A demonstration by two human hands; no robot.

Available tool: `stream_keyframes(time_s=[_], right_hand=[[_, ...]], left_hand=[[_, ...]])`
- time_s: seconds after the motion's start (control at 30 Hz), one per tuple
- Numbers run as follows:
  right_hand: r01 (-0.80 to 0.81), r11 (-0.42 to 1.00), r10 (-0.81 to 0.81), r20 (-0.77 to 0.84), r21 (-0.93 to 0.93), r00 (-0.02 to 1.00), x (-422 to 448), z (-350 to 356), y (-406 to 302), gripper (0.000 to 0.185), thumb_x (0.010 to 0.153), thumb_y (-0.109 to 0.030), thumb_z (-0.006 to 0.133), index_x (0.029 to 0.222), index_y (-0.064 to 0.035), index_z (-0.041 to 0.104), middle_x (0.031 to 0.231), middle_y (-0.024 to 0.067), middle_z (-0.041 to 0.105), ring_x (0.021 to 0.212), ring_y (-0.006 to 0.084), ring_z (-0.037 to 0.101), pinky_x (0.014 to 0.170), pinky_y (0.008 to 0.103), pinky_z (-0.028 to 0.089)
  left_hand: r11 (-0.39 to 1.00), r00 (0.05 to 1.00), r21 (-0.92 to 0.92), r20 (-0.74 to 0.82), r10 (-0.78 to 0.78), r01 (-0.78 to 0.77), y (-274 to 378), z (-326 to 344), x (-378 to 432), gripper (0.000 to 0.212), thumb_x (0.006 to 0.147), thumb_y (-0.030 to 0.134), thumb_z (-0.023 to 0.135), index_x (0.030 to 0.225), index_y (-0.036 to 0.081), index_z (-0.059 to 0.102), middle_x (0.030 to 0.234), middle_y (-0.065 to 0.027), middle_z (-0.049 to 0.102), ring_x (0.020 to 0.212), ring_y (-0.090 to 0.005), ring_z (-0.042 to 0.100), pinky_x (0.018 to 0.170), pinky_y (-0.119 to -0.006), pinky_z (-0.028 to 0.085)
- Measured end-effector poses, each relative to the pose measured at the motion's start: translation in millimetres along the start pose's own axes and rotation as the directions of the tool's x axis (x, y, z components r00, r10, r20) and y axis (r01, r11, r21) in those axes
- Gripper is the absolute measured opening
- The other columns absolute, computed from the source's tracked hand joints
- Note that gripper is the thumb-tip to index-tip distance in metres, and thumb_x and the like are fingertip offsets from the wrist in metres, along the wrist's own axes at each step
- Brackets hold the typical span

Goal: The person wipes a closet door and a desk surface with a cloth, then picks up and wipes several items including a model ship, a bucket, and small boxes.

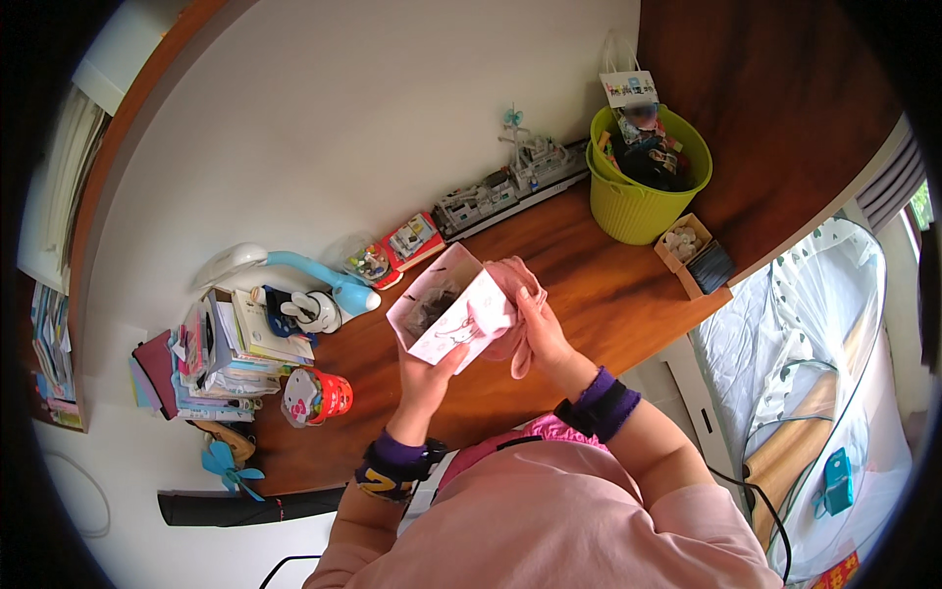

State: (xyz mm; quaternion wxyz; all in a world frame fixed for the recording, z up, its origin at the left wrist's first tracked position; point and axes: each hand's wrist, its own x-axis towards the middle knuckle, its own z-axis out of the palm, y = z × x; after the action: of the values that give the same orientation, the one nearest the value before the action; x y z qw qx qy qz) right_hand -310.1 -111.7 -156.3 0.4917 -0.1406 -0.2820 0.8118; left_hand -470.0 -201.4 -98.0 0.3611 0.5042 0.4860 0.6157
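Above the wooden desk [567, 331], my left hand [427, 383] grips the lower edge of a pink paper gift bag [471, 315]. The bag is tilted with its mouth facing up and left, and shows a cartoon drawing on its side. Clear plastic wrap around something dark [434, 305] lies inside; what it is I cannot tell. Bunched in my right hand [543, 331] is a dusty-pink cloth [515, 283], pressed to the bag's right side with the thumb on top. Both wrists wear purple bands.
Along the wall stand a grey model ship [515, 180], a blue-and-white desk lamp [316, 272] and stacked books [232, 353]. A red bucket [335, 395] sits left. At right are a filled green basket [636, 210] and a small cardboard box [688, 247]; a netted bed [795, 353] lies beyond the desk.
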Motion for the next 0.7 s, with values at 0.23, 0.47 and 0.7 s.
stream_keyframes(time_s=[0.23,0.47,0.7], right_hand=[[0.402,0.729,-0.236,0.348,-0.555,0.907,-14,23,-18,0.073,0.103,-0.035,0.060,0.158,0.0011,0.027,0.155,0.0155,0.040,0.146,0.0277,0.035,0.120,0.0418,0.027],[0.382,0.702,-0.143,0.406,-0.601,0.903,-36,21,-20,0.073,0.106,-0.030,0.056,0.161,0.0001,0.019,0.165,0.0163,0.030,0.153,0.0283,0.026,0.125,0.0409,0.019],[0.072,0.955,0.036,0.353,-0.288,0.935,-44,26,-38,0.094,0.096,-0.027,0.073,0.163,0.0006,0.013,0.167,0.0120,0.027,0.153,0.0204,0.025,0.124,0.0355,0.022]], left_hand=[[0.987,0.982,-0.067,0.125,-0.138,0.147,18,-19,-8,0.100,0.076,0.025,0.087,0.155,0.003,0.029,0.149,-0.0119,0.046,0.138,-0.0255,0.048,0.115,-0.043,0.041],[0.948,0.971,-0.214,0.003,-0.238,0.233,10,-53,-23,0.079,0.076,0.011,0.083,0.146,0.002,0.047,0.141,-0.0107,0.058,0.130,-0.0251,0.057,0.112,-0.042,0.045],[0.938,0.958,-0.236,0.195,-0.209,0.253,13,-75,-20,0.089,0.070,0.002,0.083,0.150,0.009,0.046,0.145,-0.0078,0.055,0.138,-0.0254,0.051,0.115,-0.044,0.043]])
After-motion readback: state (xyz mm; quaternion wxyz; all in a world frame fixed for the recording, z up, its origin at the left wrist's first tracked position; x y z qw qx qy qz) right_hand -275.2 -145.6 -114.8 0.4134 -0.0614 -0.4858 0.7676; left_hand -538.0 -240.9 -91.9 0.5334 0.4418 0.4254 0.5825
